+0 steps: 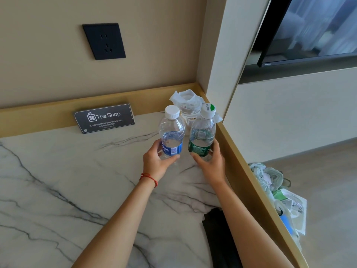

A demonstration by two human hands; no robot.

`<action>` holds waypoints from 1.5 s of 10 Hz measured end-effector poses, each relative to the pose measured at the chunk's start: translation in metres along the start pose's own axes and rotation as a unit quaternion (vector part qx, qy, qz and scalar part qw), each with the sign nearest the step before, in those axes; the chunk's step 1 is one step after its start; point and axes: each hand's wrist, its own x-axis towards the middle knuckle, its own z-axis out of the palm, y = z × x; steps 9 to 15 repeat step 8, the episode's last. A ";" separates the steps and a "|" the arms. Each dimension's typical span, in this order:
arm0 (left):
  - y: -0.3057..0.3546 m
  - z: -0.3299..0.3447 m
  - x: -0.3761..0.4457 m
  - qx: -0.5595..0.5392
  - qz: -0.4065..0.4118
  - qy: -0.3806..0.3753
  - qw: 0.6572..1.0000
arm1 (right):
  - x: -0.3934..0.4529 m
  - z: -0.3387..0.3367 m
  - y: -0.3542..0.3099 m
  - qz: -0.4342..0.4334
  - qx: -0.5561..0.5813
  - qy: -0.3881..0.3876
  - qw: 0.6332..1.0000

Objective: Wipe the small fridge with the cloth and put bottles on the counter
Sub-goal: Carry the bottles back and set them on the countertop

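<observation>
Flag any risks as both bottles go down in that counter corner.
1. The blue-label bottle and green-label bottle sit close together; releasing one may knock the other.
2. The wrapped glasses stand right behind them and could be bumped.
3. The green-label bottle sits near the counter's raised edge.

A hotel room, by the look of it: left of the hands, "The Shop" minibar sign (104,118) leans on a marble counter (58,180); a wall-mounted TV (309,29) hangs up right.
</observation>
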 end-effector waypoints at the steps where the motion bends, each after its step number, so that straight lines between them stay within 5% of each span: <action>1: -0.001 0.001 0.003 0.004 0.002 0.000 1.000 | 0.002 0.001 0.002 0.003 0.001 0.000 1.000; 15: -0.003 0.003 -0.019 0.008 -0.063 0.013 0.998 | -0.020 0.000 -0.008 0.058 -0.063 0.004 0.996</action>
